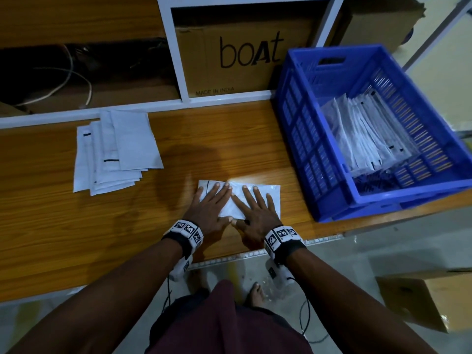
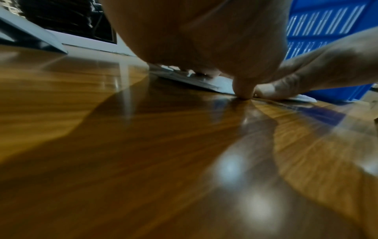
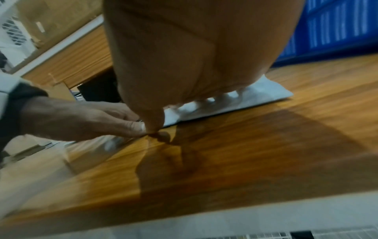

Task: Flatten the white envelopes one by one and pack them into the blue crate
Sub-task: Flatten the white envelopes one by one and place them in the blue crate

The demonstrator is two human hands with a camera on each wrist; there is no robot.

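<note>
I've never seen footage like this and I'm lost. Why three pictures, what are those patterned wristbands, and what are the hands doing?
There is no machine here: a person wears one camera on the head and one on each wrist. The top-down picture is the head view. The two low, blurry ones look along each palm. The patterned bands seem to be part of the wrist gear. On the wooden table, the left hand and right hand press flat on a white pouch; nothing is gripped. A stack of similar pouches lies to the left, and a blue crate holding more packets stands on the right.
</note>
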